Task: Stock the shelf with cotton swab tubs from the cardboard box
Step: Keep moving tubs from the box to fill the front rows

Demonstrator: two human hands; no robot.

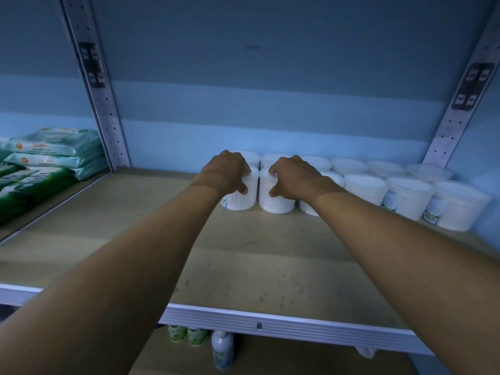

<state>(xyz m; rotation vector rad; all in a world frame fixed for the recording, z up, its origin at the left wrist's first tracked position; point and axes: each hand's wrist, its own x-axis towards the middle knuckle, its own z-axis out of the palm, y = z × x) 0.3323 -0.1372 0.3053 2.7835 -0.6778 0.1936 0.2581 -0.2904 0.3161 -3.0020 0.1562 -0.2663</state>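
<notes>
Two bare forearms reach from the near edge across a wide stretch of bare tan shelf (243, 266), over its ribbed white front rail (270, 324). Below that rail, on the next level down, a small white bottle (222, 347) and two green-labelled containers (186, 334) stand half hidden.

Further in, each of the person's hands is wrapped over the top of a white cotton swab tub. The left hand (227, 171) clasps the left tub (243, 196), thumb down its front wall and fingers curled over the lid. The right hand (293, 175) grips the right tub (276, 197) the same way. Both tubs stand upright on the shelf, just beside each other, almost touching.

To the right, a front row of tubs (405, 197) runs toward the corner, and a back row (349, 165) sits behind it against the blue rear panel (243, 117). The held pair seems to extend the front row leftward. The cardboard box is out of view.

The risk, as I judge it, lies in the tight spacing. If the right tub is pushed sideways too hard, it could nudge its neighbour, hidden under the wrist, and disturb the line. The tubs look light, so a finger catching a lid on withdrawal might tip one over. A hard shove backward could knock the rear row out of place.

Past the left upright (108, 117), stacked wipe packs (54, 147) fill the neighbouring bay.
</notes>
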